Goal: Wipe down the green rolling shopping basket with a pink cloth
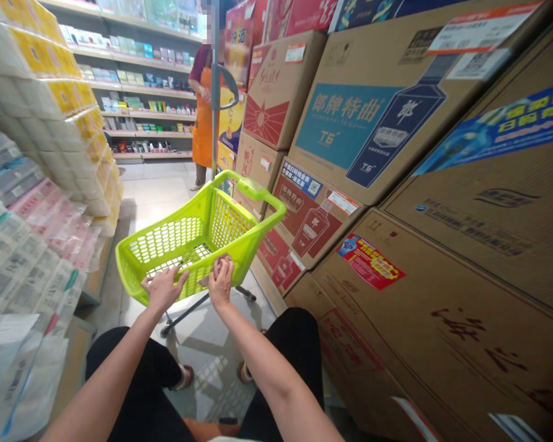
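A bright green plastic shopping cart (239, 270) with perforated basket walls stands in front of my knees. My left hand (163, 287) is on the near rim of its basket, with the fingers over the edge and the thumb spread to the side. Farther right along that same side, my right hand (221, 285) grips a crumpled brownish-pink cloth (222, 264) and presses it against the basket wall. Part of the cloth is hidden behind my fingers. The cart's push handle (255, 189) is at its far right end.
Stacked cartons (341, 123) line the right side closely. On the left are tissue packs (50, 123) and wrapped packages (32, 245). A person in an orange apron (203, 132) stands beyond the cart, by a grey upright pole (214, 123). Stocked shelves (142, 92) are at the back.
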A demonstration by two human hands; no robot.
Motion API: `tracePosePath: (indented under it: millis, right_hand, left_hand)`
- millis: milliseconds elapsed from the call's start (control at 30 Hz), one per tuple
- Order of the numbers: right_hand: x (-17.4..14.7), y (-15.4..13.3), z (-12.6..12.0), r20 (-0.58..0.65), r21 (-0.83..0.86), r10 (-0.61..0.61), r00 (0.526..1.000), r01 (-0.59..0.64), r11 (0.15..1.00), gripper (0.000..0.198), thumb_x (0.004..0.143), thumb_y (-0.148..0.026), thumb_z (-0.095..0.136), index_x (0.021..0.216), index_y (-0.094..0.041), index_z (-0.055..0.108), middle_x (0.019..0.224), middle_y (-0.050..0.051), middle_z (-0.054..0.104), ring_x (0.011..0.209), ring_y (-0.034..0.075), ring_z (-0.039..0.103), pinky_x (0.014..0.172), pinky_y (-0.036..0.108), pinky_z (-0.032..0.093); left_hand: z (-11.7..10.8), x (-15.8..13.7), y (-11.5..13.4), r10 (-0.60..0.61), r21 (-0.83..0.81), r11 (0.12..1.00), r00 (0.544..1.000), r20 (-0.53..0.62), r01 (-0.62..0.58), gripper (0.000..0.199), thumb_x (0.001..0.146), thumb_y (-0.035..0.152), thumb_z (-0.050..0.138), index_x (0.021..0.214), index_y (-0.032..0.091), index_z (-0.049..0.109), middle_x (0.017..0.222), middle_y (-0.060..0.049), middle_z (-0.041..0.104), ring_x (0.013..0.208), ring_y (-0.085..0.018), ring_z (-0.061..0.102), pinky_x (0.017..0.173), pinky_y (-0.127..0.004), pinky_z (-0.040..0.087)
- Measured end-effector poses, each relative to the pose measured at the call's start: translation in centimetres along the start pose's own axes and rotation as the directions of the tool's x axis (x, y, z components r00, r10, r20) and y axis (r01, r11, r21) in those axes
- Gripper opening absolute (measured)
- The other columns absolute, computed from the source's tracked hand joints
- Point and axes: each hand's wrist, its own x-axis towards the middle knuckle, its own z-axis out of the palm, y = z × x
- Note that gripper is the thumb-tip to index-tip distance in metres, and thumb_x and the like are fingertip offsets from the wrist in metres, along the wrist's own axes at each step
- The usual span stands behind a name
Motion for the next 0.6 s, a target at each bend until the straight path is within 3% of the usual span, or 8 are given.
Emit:
tracePosePath:
  millis: [133,267,400,500,600]
  right_hand:
    - [1.1,2.8,-1.8,0.108,-0.024,-0.038,0.993,0.041,0.999,0.030,0.085,-0.009,0.051,0.110,-0.019,0.062,0.108,0.011,0.063,0.107,0.022,0.060,0.101,0.036,0.049]
    - [2.8,4.4,-3.1,0.100,-0.075,0.113,0.989,-0.105,0.992,0.039,0.079,-0.005,0.056,0.115,-0.016,0.062,0.105,0.010,0.064,0.098,0.021,0.064,0.089,0.030,0.054]
    - [2.8,2.9,-2.6,0.061,-0.113,0.218,0.974,-0.210,0.971,0.042,0.077,-0.001,0.052,0.116,-0.014,0.063,0.108,0.012,0.063,0.096,0.020,0.065,0.084,0.029,0.054]
    - [2.0,1.0,-1.9,0.124,-0.134,0.054,0.991,-0.037,0.990,0.043,0.079,-0.004,0.053,0.119,-0.016,0.062,0.112,0.012,0.062,0.106,0.022,0.063,0.094,0.032,0.052]
    - [1.7,0.5,-1.9,0.227,-0.016,-0.224,0.948,0.233,0.972,0.036,0.082,-0.006,0.053,0.114,-0.019,0.064,0.109,0.011,0.062,0.111,0.022,0.060,0.100,0.033,0.049]
  left_hand:
    - [-0.6,0.1,-1.3,0.009,-0.019,1.000,0.998,0.062,-0.008,0.048,0.098,0.058,0.033,0.111,0.027,0.067,0.121,-0.009,0.072,0.117,-0.028,0.059,0.100,-0.048,0.033]
    - [-1.2,0.7,-2.4,0.010,-0.006,1.000,0.996,0.083,-0.009,0.046,0.098,0.055,0.032,0.110,0.028,0.067,0.124,-0.009,0.071,0.119,-0.028,0.058,0.100,-0.049,0.033]
    - [-1.7,1.1,-2.8,-0.008,0.043,0.999,0.994,0.107,0.003,0.046,0.098,0.055,0.031,0.107,0.027,0.067,0.118,-0.009,0.072,0.116,-0.030,0.059,0.099,-0.051,0.033]
    - [-1.9,1.2,-3.0,-0.023,0.065,0.998,0.995,0.097,0.017,0.047,0.098,0.056,0.031,0.107,0.026,0.066,0.120,-0.009,0.072,0.116,-0.030,0.058,0.098,-0.051,0.033]
    - [-1.9,1.2,-3.7,-0.018,0.073,0.997,0.995,0.101,0.010,0.048,0.098,0.057,0.031,0.112,0.027,0.066,0.123,-0.009,0.071,0.118,-0.030,0.058,0.098,-0.050,0.033]
